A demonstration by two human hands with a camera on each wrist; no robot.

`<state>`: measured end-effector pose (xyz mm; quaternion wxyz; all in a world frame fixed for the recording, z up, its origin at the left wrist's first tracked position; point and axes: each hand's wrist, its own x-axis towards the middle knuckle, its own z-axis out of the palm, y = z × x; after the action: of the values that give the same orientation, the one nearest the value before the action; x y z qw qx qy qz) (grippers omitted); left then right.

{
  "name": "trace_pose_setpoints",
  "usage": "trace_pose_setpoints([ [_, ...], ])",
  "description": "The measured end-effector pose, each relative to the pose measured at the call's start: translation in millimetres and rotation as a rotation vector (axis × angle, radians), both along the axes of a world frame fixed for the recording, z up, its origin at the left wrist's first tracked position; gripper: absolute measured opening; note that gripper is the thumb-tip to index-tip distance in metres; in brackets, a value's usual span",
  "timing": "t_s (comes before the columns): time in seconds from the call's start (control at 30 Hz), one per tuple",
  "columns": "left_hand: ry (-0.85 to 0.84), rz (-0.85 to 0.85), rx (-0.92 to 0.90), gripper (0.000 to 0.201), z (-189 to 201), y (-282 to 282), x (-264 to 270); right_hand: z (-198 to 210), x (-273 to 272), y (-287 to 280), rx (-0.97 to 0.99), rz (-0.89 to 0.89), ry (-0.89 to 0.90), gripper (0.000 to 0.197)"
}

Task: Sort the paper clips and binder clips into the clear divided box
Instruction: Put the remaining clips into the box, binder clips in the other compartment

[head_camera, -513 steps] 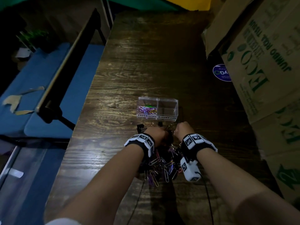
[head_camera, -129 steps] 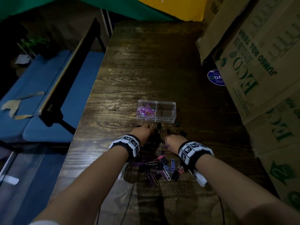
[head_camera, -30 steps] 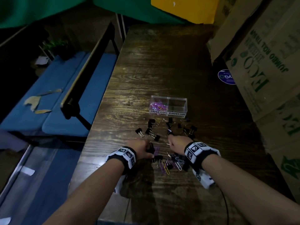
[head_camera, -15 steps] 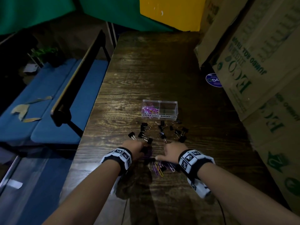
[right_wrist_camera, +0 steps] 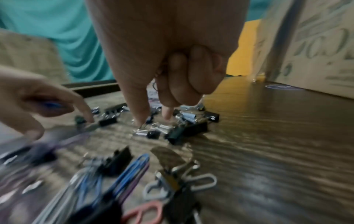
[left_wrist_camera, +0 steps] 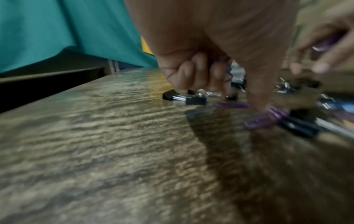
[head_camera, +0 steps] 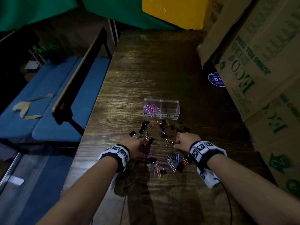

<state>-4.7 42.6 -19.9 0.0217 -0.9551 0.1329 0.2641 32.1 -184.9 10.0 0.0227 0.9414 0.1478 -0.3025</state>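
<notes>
The clear divided box [head_camera: 177, 111] stands on the wooden table [head_camera: 154, 70] beyond both hands; pink and purple paper clips [head_camera: 151, 108] fill its left cell, and its right cell looks bare. Black binder clips [head_camera: 145, 127] lie scattered between the box and my hands. Coloured paper clips [head_camera: 172, 160] mixed with more binder clips lie between my wrists. My left hand [head_camera: 145, 144] curls its fingers round purple paper clips [left_wrist_camera: 222, 60], its thumb down on another purple clip [left_wrist_camera: 266, 117]. My right hand [head_camera: 177, 142] also grips paper clips, while thumb and forefinger touch down among binder clips [right_wrist_camera: 184, 128].
Large cardboard cartons [head_camera: 259, 62] crowd the table's right side, with a round blue sticker [head_camera: 216, 79] at their foot. A blue padded bench [head_camera: 48, 103] with a dark rail runs along the left. Cables trail from my wrist cameras toward the near table edge.
My right hand has moved right and away from me, into the binder clips. The left hand stays near the same spot, and the mixed pile between my wrists is more exposed.
</notes>
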Motion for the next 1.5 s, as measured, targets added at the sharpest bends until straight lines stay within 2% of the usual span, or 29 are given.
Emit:
trace_pose_setpoints([
  [0.13,0.053,-0.006,0.039,0.071,0,-7,-1,-8,-19,17,0.006,0.185,0.048,0.041],
  [0.27,0.04,-0.002,0.033,0.054,0,-15,2,-21,-32,31,-0.107,0.317,0.015,0.065],
  [0.33,0.043,0.014,0.021,0.047,0,-19,4,-24,-32,31,-0.104,0.293,0.009,0.062],
  [0.47,0.066,0.037,0.016,0.036,-1,-22,8,-27,-21,24,-0.032,0.175,0.077,0.034],
  [0.63,0.076,0.031,-0.013,0.039,0,-23,10,-25,-8,20,0.033,0.12,0.14,0.014],
  [0.77,0.06,-0.002,0.031,0.042,-5,-22,11,-17,2,9,0.077,0.076,0.099,0.026],
  [0.93,-0.036,-0.131,0.129,0.046,-15,-22,12,-22,-7,4,-0.127,0.215,0.085,0.04],
  [1.13,0.019,0.023,-0.025,0.038,-11,-24,20,-26,-4,4,-0.018,0.112,0.116,0.04],
  [1.3,0.02,0.136,-0.124,0.035,2,-25,20,-11,7,-9,-0.026,0.046,0.004,0.049],
  [1.37,-0.005,0.129,-0.106,0.038,6,-27,19,-8,5,-10,-0.045,0.075,0.001,0.05],
  [1.5,0.003,0.102,-0.08,0.044,9,-34,19,-10,-20,4,-0.161,0.219,0.119,0.055],
])
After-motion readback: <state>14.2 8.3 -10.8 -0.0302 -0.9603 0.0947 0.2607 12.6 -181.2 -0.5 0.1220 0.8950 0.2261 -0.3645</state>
